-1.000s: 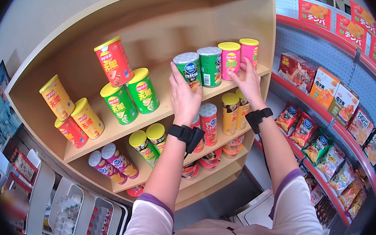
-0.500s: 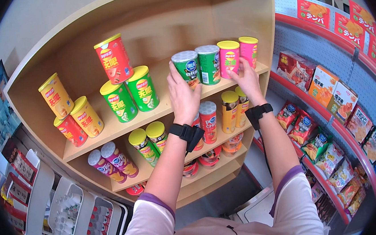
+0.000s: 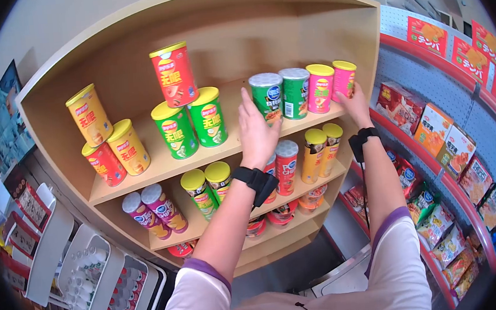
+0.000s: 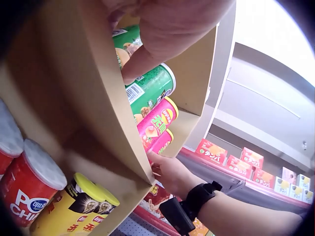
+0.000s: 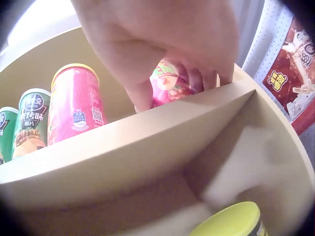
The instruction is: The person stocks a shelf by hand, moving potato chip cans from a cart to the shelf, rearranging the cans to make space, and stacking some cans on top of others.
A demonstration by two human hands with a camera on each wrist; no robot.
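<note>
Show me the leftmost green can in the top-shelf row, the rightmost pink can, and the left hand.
leftmost green can [image 3: 267, 96], head view, front label.
rightmost pink can [image 3: 344, 79], head view, its side.
left hand [image 3: 256, 132], head view, back of hand.

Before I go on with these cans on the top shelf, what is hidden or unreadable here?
- Left hand on the green foil-topped can: head view shows only the hand's back, left wrist view crops the can, so grip unclear.
- Right hand fingers on the pink yellow-lidded can: right wrist view blurred, the wooden shelf edge hides the can's base.
- Label text: too small.
</note>
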